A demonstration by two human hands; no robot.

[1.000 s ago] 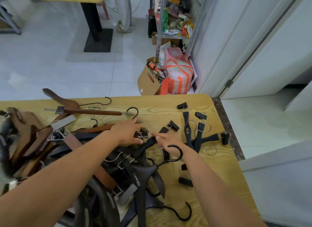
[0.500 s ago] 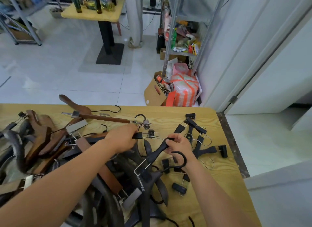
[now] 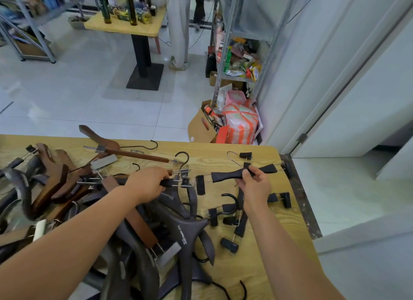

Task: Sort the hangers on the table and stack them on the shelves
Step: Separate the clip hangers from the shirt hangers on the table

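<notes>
On my head-camera feed, the right hand pinches a black clip hanger at its narrow middle, thumb and fingers curled round it, near the far right corner of the worktop; I cannot tell whether the hanger touches the wood. The left hand grips the end of a dark hanger bar at the edge of the pile of hangers, brown and dark, that covers the left half. More loose clip hangers lie under the right wrist. Beyond the worktop stand a metal shelf unit and a cardboard box.
</notes>
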